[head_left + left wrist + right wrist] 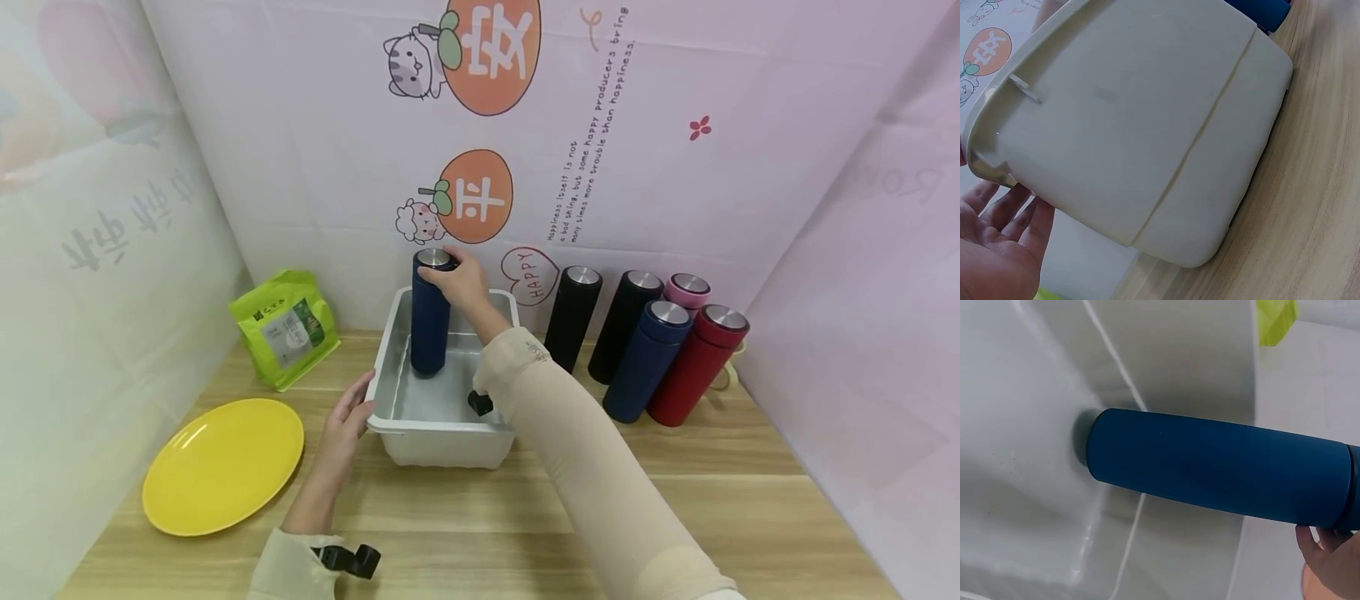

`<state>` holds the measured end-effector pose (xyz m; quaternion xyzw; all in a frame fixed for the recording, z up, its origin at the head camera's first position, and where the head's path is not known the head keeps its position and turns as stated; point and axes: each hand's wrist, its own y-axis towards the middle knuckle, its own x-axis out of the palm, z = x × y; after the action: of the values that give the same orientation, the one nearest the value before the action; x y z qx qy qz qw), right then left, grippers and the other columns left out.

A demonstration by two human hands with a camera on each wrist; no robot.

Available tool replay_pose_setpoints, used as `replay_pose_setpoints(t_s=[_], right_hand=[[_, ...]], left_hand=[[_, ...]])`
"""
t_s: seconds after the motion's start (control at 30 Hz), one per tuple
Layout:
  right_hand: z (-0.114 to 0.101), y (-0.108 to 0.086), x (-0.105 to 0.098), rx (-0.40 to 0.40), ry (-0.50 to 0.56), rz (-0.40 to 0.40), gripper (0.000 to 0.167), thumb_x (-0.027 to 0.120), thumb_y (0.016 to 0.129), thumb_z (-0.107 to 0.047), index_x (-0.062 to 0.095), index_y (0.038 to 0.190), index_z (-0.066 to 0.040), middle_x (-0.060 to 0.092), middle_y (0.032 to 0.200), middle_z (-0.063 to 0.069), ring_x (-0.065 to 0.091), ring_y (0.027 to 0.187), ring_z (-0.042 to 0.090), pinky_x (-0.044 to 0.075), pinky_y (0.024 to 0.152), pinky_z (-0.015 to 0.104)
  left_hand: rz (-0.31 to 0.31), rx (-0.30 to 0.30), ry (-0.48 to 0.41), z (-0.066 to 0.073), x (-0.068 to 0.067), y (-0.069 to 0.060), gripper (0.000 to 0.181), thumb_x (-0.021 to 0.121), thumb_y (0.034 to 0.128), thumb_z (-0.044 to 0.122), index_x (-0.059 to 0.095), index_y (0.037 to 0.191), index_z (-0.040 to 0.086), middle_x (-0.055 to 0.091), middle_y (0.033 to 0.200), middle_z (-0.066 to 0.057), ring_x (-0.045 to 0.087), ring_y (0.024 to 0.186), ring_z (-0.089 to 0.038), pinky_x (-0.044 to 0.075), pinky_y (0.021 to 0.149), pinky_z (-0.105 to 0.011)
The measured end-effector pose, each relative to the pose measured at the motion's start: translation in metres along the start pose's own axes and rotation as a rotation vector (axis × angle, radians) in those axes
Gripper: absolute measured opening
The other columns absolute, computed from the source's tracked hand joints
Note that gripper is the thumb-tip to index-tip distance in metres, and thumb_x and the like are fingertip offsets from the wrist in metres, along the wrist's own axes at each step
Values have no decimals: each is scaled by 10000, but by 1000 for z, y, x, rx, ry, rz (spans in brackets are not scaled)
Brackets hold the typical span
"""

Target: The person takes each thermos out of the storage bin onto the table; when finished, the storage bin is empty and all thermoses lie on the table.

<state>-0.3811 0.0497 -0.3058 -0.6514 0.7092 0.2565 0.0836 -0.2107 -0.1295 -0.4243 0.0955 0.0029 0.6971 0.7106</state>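
Observation:
A dark blue thermos bottle (429, 325) with a silver-topped lid stands nearly upright inside a white plastic bin (442, 446), in its far left part. My right hand (461, 283) grips the bottle near its lid. In the right wrist view the blue bottle (1210, 465) has its base at the bin's floor, and only some fingertips of the right hand (1335, 559) show. At the bin's near left corner my left hand (348, 417) holds the rim. The left wrist view shows the left hand (1010, 237) with fingers under the rim of the bin (1129, 125).
Right of the bin stand several more bottles: two black bottles (573, 321), a blue bottle (647, 367), a red bottle (693, 371) and a pink bottle (687, 287). On the left are a yellow plate (225, 467) and a green bag (288, 329). Printed cloth (322, 167) hangs around the wooden table (450, 533).

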Motion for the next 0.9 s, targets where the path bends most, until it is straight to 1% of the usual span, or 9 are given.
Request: replay_pose_setpoints(t_s=[0.07, 0.17, 0.27, 0.4, 0.6, 0.67, 0.77, 0.83, 0.9], right_hand=[[-5, -1, -4, -7, 12, 11, 647, 787, 824, -330, 554, 1389, -116, 554, 1376, 29, 494, 1241, 163, 416, 996, 277], [-15, -2, -11, -12, 30, 25, 633, 790, 822, -328, 570, 1373, -110, 569, 1359, 21, 503, 1231, 155, 427, 979, 262], [-27, -2, -21, -8, 47, 39, 607, 792, 819, -335, 594, 1348, -111, 589, 1328, 16, 520, 1201, 153, 443, 960, 266], [-45, -4, -38, 4, 75, 54, 602, 800, 809, -338, 614, 1333, -109, 600, 1305, 15, 527, 1179, 147, 450, 948, 269], [-69, -8, -67, 27, 148, 35, 606, 799, 818, -312, 594, 1357, -123, 551, 1356, 4, 488, 1227, 134, 430, 990, 287], [-75, -11, -77, 26, 153, 27, 606, 794, 823, -307, 587, 1364, -130, 536, 1375, 3, 474, 1244, 139, 419, 1006, 305], [-82, -16, -94, 14, 145, 18, 616, 791, 824, -311, 574, 1376, -143, 528, 1397, -2, 467, 1262, 133, 406, 1017, 304], [-85, -20, -105, 15, 145, 10, 632, 790, 824, -321, 560, 1389, -153, 525, 1403, -2, 488, 1243, 133, 422, 1001, 298], [-89, -23, -117, 26, 156, 8, 633, 789, 825, -325, 558, 1391, -165, 525, 1400, 2, 522, 1202, 146, 452, 968, 301]], left_hand=[[-6, 7, -2, 0, 0, 0, 502, 392, 1008, 48, 299, 1492, -45, 239, 1565, -184, 261, 1399, -286, 348, 1072, -350], [-12, 8, -3, 0, 0, -1, 506, 394, 1008, 55, 294, 1493, -47, 233, 1567, -183, 258, 1401, -289, 392, 999, -221], [-8, 0, 5, -1, -1, -1, 503, 395, 1013, 62, 299, 1497, -34, 234, 1569, -172, 259, 1400, -288, 403, 945, -167], [-4, -9, 17, 0, -2, -2, 499, 393, 1019, 69, 301, 1503, -16, 239, 1571, -157, 265, 1399, -277, 401, 968, -202], [-5, -16, 23, 2, -3, -1, 502, 397, 1024, 90, 300, 1507, -6, 235, 1576, -138, 255, 1406, -253, 332, 1082, -373], [-8, -18, 23, 3, -2, -1, 501, 399, 1026, 93, 299, 1508, -4, 236, 1576, -136, 255, 1406, -250, 330, 1084, -374], [-12, -15, 18, 2, -2, -1, 500, 395, 1028, 86, 295, 1508, -9, 235, 1576, -138, 255, 1407, -252, 349, 1065, -319], [-15, -11, 15, 2, -1, -1, 499, 392, 1028, 82, 291, 1508, -12, 233, 1576, -142, 254, 1407, -254, 354, 1055, -294], [-20, -8, 12, 1, -1, -1, 501, 391, 1028, 83, 287, 1510, -11, 229, 1577, -142, 250, 1408, -255, 339, 1072, -321]])
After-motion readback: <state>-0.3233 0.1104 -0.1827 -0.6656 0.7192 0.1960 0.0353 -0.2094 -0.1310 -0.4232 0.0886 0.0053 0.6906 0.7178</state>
